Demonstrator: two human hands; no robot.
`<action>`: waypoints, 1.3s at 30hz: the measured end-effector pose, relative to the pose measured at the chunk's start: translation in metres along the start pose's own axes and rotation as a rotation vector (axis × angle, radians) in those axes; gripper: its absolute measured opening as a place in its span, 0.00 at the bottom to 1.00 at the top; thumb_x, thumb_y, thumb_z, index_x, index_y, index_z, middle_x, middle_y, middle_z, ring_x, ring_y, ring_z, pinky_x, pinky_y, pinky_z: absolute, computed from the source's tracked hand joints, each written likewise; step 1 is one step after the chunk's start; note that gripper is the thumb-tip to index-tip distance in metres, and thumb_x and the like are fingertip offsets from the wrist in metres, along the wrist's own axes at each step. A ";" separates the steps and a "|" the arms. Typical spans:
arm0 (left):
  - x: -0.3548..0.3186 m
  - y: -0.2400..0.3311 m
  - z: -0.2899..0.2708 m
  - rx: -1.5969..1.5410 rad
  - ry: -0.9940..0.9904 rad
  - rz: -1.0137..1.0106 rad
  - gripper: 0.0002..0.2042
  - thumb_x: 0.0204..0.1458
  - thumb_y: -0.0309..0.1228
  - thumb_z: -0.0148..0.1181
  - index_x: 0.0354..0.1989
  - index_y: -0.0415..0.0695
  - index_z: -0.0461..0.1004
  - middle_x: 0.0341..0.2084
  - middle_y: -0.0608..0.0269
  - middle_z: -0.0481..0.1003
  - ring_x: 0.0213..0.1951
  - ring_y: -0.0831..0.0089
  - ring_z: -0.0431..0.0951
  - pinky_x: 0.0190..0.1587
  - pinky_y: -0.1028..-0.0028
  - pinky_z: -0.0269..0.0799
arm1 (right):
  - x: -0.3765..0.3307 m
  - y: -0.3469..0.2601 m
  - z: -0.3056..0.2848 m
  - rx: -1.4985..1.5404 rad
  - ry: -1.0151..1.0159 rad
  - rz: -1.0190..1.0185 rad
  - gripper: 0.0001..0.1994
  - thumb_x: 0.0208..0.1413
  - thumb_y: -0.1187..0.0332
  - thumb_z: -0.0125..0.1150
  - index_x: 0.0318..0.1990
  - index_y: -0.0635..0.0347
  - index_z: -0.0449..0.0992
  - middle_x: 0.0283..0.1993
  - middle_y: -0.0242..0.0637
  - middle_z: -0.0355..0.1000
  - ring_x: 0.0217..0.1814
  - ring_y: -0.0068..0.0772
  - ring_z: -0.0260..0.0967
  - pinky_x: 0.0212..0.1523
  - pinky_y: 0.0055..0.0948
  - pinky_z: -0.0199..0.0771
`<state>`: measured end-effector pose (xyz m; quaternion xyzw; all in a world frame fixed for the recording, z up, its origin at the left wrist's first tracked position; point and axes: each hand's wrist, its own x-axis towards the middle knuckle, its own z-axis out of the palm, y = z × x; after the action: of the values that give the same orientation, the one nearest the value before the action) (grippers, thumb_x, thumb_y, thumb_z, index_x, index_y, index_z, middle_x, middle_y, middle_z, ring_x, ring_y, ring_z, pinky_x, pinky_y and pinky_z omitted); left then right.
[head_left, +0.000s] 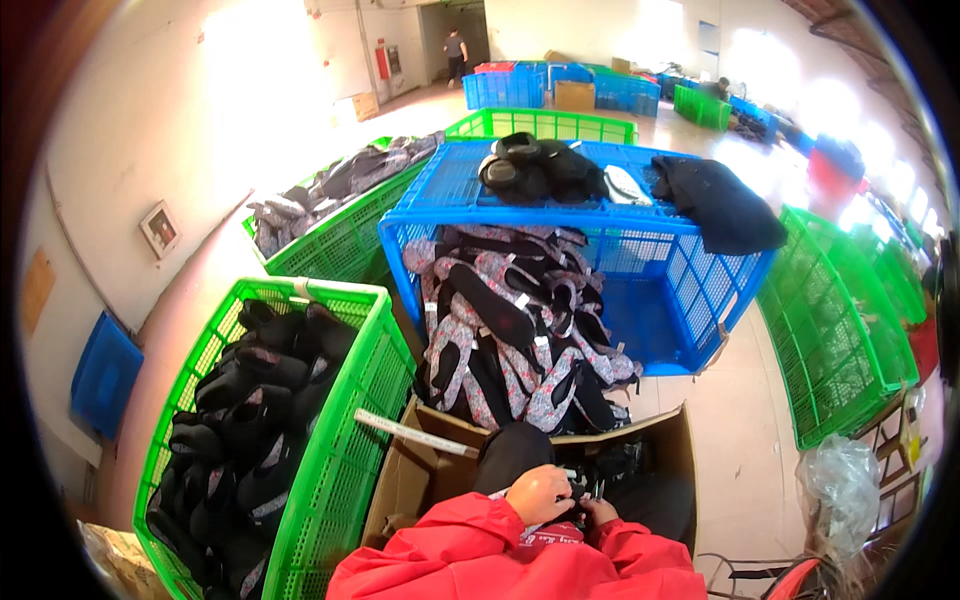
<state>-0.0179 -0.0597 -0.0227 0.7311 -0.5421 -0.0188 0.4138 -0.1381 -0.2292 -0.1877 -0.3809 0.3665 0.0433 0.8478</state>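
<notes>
Both my hands meet low in the middle, above an open cardboard box (668, 440). My left hand (540, 493) is curled over a small dark item (578, 488), and my right hand (603, 512) grips the same item from the right; only its fingers show. Red sleeves cover both my forearms. Just beyond my hands, a heap of dark shoes with a grey and pink pattern (510, 330) spills out of a blue crate lying on its side (660, 290).
A green crate (340, 430) full of black shoes stands at my left. Another green crate (350, 235) holds grey shoes behind it. Black shoes and a dark garment (715, 200) lie on top of the blue crate. Green crates (830, 330) lean at the right. A person stands far back.
</notes>
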 end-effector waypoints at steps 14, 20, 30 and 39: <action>-0.015 0.014 -0.007 0.033 -0.064 -0.009 0.10 0.41 0.31 0.63 0.30 0.41 0.74 0.29 0.57 0.73 0.37 0.56 0.74 0.41 0.62 0.70 | -0.051 -0.026 0.038 0.052 -0.077 -0.042 0.19 0.59 0.52 0.52 0.48 0.57 0.71 0.27 0.28 0.68 0.19 0.20 0.57 0.17 0.21 0.54; -0.020 0.005 -0.123 0.436 0.043 -0.320 0.22 0.41 0.33 0.64 0.47 0.39 0.72 0.38 0.48 0.76 0.42 0.51 0.76 0.47 0.58 0.72 | -0.052 -0.023 0.034 0.113 -0.057 -0.080 0.23 0.54 0.57 0.64 0.55 0.52 0.68 0.28 0.27 0.64 0.19 0.19 0.58 0.14 0.19 0.53; -0.124 -0.178 -0.170 1.287 -0.380 -0.473 0.06 0.49 0.32 0.53 0.28 0.52 0.77 0.27 0.66 0.75 0.39 0.65 0.73 0.47 0.61 0.65 | -0.058 -0.025 0.027 0.153 -0.224 -0.082 0.19 0.56 0.61 0.63 0.53 0.55 0.70 0.26 0.28 0.65 0.20 0.20 0.59 0.16 0.19 0.53; -0.023 -0.035 -0.277 1.600 0.064 -0.070 0.04 0.46 0.27 0.53 0.21 0.44 0.68 0.21 0.59 0.66 0.31 0.60 0.70 0.40 0.61 0.66 | -0.059 -0.026 0.020 0.149 -0.292 -0.073 0.19 0.59 0.59 0.59 0.56 0.51 0.69 0.25 0.26 0.66 0.17 0.15 0.56 0.15 0.16 0.51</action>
<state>0.1318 0.1232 0.1281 0.8229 -0.3556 0.3838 -0.2214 -0.1598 -0.2224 -0.1245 -0.3196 0.2275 0.0400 0.9190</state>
